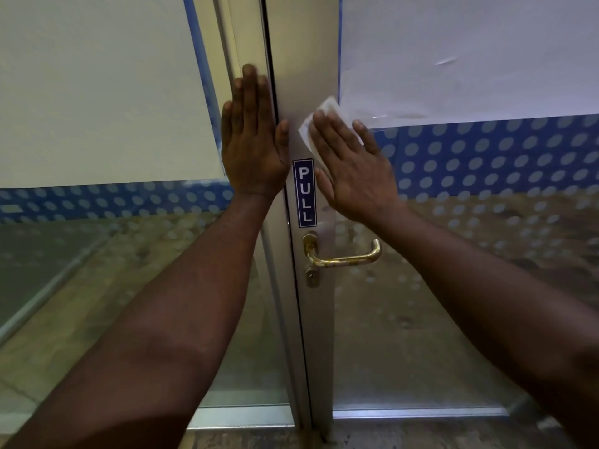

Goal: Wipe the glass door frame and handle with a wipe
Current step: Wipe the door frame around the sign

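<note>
Pressing flat with straight fingers, the right hand holds a white wipe against the metal door frame, above the brass handle. The left hand lies flat, fingers straight, on the neighbouring frame. Between them a blue sticker reads "PULL". White paper covers the glass.

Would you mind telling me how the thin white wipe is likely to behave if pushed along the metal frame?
The thin white wipe looks floppy, so it may bunch. Pressed flat under the right hand, it should slide easily along the smooth grey metal door frame.
</note>
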